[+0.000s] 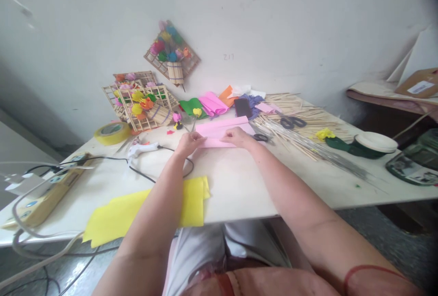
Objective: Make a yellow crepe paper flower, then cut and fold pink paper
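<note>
A folded pink paper sheet lies flat on the white table. My left hand rests on its near left corner, fingers curled and pinching the paper's edge. My right hand presses on the sheet's near edge a little to the right, fingers bent down onto it. Both forearms reach forward over the table's front edge. A yellow paper sheet lies under my left forearm and hangs over the front edge.
Glue gun with black cord left of my hands. Yellow tape roll, power strip far left. Bamboo frames with paper flowers at back. Coloured papers, bamboo sticks, black scissors, white plate at right.
</note>
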{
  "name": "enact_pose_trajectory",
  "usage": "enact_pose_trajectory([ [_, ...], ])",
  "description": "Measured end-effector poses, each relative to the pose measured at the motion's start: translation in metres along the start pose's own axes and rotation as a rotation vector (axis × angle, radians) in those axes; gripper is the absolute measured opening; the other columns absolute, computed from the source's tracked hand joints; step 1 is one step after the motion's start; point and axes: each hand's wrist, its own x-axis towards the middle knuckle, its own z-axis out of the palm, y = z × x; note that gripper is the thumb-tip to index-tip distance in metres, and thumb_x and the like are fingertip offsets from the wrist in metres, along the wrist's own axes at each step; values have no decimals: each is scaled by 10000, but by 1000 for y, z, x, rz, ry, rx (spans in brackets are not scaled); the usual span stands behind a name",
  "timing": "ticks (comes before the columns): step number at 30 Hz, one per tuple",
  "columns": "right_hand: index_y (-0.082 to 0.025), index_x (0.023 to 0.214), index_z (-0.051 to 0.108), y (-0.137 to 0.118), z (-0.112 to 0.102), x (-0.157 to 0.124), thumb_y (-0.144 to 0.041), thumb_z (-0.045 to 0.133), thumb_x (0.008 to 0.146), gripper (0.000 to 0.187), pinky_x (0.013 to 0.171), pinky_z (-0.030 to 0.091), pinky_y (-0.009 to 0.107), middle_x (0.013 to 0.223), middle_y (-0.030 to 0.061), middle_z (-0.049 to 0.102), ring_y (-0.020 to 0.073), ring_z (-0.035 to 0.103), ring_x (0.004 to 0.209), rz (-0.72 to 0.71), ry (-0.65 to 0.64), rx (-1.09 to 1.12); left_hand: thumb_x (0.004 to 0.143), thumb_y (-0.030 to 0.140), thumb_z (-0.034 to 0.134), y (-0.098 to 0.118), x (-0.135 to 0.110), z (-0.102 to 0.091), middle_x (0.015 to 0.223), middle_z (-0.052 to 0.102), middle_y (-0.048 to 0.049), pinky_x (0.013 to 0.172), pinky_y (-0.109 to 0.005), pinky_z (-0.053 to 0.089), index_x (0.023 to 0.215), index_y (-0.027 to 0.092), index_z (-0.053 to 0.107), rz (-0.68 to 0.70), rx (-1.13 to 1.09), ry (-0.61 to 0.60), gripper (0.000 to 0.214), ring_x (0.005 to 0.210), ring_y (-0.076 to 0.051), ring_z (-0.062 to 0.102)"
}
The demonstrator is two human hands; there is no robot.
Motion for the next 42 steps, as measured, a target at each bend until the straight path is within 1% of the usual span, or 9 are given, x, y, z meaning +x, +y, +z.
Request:
enact_pose_trajectory([
  [5,-109,681,659,8,-8,-1,-303,573,655,215,575,378,217,639,15,618,119,520,605,-25,-20,132,630,487,588,0,-1,-2,582,572,-7,562,-224,350,653,136,649,-24,-54,13,357,572,-110,479],
  [14,-107,656,664,7,-10,-3,-232,588,650,146,568,395,222,616,20,632,124,545,592,-25,27,108,565,481,649,1,-3,-1,543,560,3,553,-229,347,645,141,672,-86,-150,23,349,555,-109,472],
  [19,-117,792,685,10,-5,0,-218,596,675,178,681,430,243,799,69,681,148,597,731,-65,35,151,530,473,679,3,-2,0,566,593,-7,560,-230,360,660,138,682,-104,-248,10,359,565,-115,493],
  [22,-143,852,686,9,0,2,-223,603,686,203,704,432,260,842,72,683,157,600,768,-95,61,112,530,472,680,4,-1,2,582,610,-13,567,-231,367,650,142,684,-90,-250,-10,351,585,-122,506],
  [27,-151,839,690,4,3,1,-194,607,689,176,689,427,254,815,62,681,145,592,731,-96,73,69,535,461,681,4,-2,3,567,610,-13,552,-230,368,668,144,694,-110,-258,-22,343,568,-119,504],
  [30,-151,850,688,2,2,0,-212,618,682,192,667,421,242,783,51,675,135,580,703,-90,60,57,536,464,678,2,-2,3,576,617,-21,548,-232,372,683,137,696,-121,-267,-25,358,562,-118,503],
  [34,-146,844,686,3,1,-1,-167,599,677,189,636,408,226,735,33,659,116,557,660,-88,39,68,537,463,678,-1,-1,4,583,622,-26,544,-233,379,691,132,696,-120,-268,-37,366,564,-120,510],
  [39,-129,842,680,3,1,-1,-165,586,668,201,607,396,215,691,21,633,106,530,627,-122,-7,132,548,417,692,0,-2,4,771,669,-57,621,-243,413,831,140,696,-72,-349,-14,396,655,-130,555],
  [42,-119,834,677,1,0,-2,-175,583,663,203,593,390,214,667,17,618,104,517,612,-114,-29,149,549,395,697,-1,-2,5,792,667,-68,636,-251,418,843,134,692,-47,-368,-17,393,668,-133,559],
])
